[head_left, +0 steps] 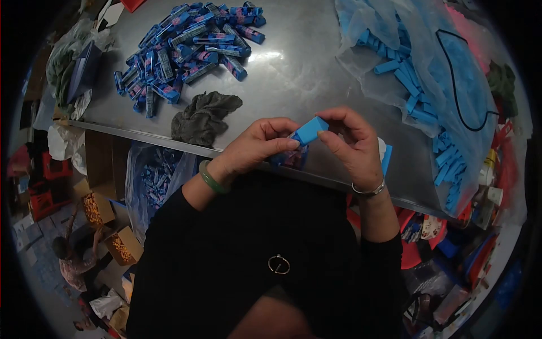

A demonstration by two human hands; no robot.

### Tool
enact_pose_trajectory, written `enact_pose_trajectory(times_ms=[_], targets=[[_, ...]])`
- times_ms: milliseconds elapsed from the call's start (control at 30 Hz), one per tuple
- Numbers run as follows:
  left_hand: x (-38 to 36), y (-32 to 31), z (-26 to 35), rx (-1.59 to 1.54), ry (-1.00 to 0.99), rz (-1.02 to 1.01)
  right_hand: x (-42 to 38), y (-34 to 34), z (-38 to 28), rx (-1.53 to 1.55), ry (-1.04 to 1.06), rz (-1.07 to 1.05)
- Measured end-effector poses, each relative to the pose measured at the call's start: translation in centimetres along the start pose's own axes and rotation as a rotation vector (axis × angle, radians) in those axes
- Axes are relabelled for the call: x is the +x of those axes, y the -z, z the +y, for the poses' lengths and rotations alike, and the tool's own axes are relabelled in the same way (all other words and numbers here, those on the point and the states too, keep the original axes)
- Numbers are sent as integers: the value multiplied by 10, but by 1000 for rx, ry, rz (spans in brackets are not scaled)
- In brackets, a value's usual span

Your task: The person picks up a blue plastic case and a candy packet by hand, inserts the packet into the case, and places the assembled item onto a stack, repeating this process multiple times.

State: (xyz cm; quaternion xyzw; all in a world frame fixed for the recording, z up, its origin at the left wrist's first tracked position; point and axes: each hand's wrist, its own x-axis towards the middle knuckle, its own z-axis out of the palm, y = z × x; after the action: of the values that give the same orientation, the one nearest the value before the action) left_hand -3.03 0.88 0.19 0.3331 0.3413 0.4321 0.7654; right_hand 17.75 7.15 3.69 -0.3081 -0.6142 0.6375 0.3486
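A small light-blue block [310, 130] with flat faces is held over the table's near edge, tilted up to the right. My left hand [262, 141] is closed on its left end, where dark-blue printed wrapping shows at the fingers. At the other end, the thumb and forefinger of my right hand [355, 141] pinch the block's corner. Just below the block, a dark-blue printed packet [294, 159] is partly covered by my hands. Beside my right wrist lie a white item and a light-blue piece [387, 158], half hidden.
Printed blue packets [197, 42] are heaped at the back left of the metal table [305, 62]. A dark rag [204, 118] lies nearer. Light-blue blocks [409, 82] spill from a clear bag at right. Below left hangs a bag of packets [155, 178]; another person [73, 263] is beyond.
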Motion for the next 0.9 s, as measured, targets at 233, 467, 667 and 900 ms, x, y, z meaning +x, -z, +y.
enact_pose_trajectory(times_ms=[233,467,667,900], targets=[[1,0,-1,-141,55,-41,1,-4,-5,-329,166,76],[4,-9,3,-276,29,7,-7,-26,-6,-827,374,-75],[4,-10,1,-335,25,0,-11,-36,7,-902,376,-14],[4,-9,-4,-388,-11,-78,-12,-35,7,-838,380,-86]])
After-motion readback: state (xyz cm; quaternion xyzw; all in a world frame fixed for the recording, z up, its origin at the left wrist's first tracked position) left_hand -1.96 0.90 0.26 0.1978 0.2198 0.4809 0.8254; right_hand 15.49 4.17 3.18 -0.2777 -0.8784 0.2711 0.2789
